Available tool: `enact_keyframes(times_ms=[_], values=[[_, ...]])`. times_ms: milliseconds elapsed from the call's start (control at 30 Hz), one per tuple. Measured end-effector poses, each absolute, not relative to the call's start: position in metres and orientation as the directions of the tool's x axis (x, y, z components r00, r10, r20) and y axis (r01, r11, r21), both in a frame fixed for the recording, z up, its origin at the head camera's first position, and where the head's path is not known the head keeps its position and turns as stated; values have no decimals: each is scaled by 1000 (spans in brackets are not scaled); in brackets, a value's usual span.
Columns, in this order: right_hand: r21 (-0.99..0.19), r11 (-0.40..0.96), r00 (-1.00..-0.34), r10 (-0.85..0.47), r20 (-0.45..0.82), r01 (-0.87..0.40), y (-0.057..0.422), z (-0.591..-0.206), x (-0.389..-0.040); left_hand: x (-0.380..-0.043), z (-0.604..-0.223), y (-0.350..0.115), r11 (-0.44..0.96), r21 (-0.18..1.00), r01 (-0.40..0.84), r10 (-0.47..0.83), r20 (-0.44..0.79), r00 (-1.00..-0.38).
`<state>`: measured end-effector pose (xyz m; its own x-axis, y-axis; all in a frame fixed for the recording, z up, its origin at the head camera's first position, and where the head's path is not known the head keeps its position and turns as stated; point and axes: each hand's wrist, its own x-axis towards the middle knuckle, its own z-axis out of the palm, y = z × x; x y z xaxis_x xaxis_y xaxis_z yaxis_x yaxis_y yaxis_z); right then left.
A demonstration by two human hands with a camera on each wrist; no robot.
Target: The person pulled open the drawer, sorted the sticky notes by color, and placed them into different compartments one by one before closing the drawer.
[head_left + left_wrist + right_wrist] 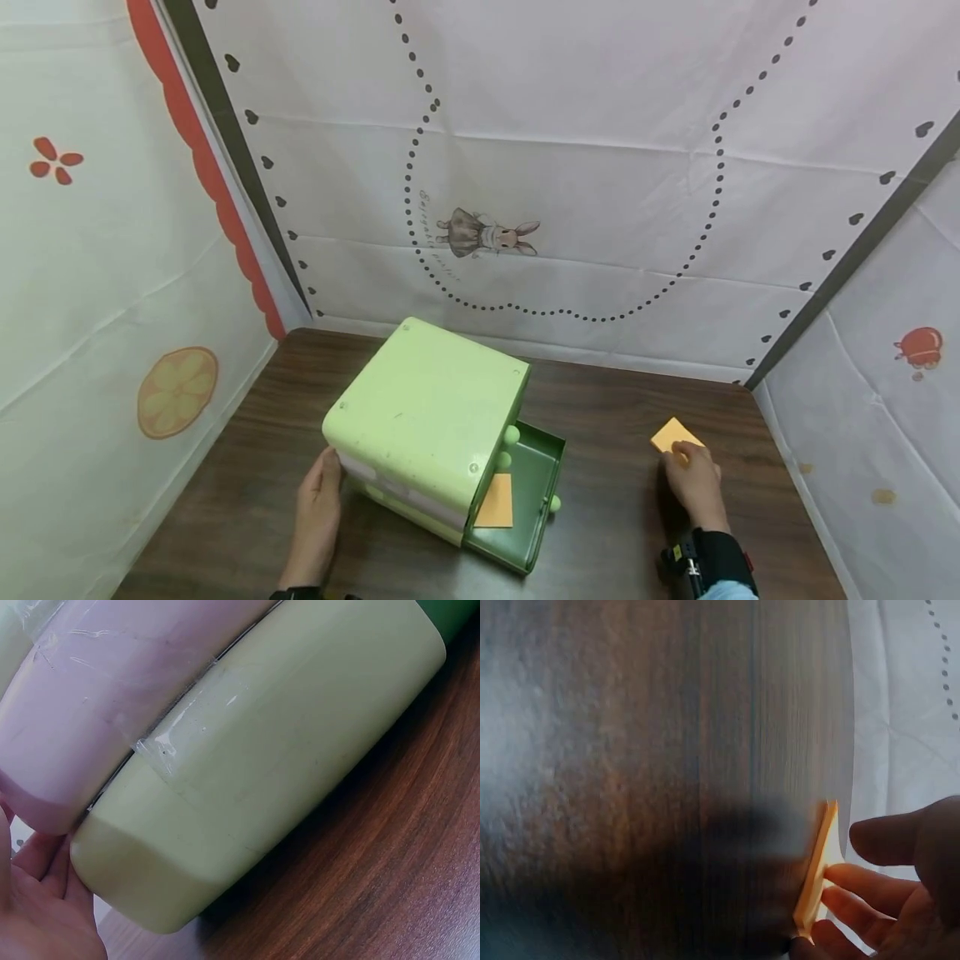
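Observation:
A light green mini drawer cabinet with a lilac middle tier stands on the table. Its dark green bottom drawer is pulled out, and an orange sticky note pad lies inside. My left hand touches the cabinet's back left corner, its fingers extended and their tips partly hidden behind the cabinet. Off to the right, my right hand holds a second orange sticky note pad by its fingers. In the right wrist view the thumb stands apart from that pad.
Round green knobs stick out from the drawer fronts. The dark wood table lies between the cabinet and my right hand. White printed cloth walls the table in at the back and both sides.

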<state>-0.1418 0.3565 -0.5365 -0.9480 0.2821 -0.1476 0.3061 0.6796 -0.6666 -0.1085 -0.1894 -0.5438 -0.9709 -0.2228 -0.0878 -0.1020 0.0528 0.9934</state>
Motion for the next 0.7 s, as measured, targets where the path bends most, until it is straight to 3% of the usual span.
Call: enact_keyframes(times_ms=[133, 367, 700], values=[[-617, 737, -953, 295, -75, 276, 348, -535, -139, -111, -544, -189, 52, 995, -87, -228, -73, -971], [-615, 716, -929, 360, -80, 330, 338, -537, -134, -111, -548, -192, 62, 992, -105, -217, -90, -972], [-607, 721, -938, 317, -140, 334, 340, -539, -137, -110, -547, -192, 72, 994, -82, -210, -65, -975]])
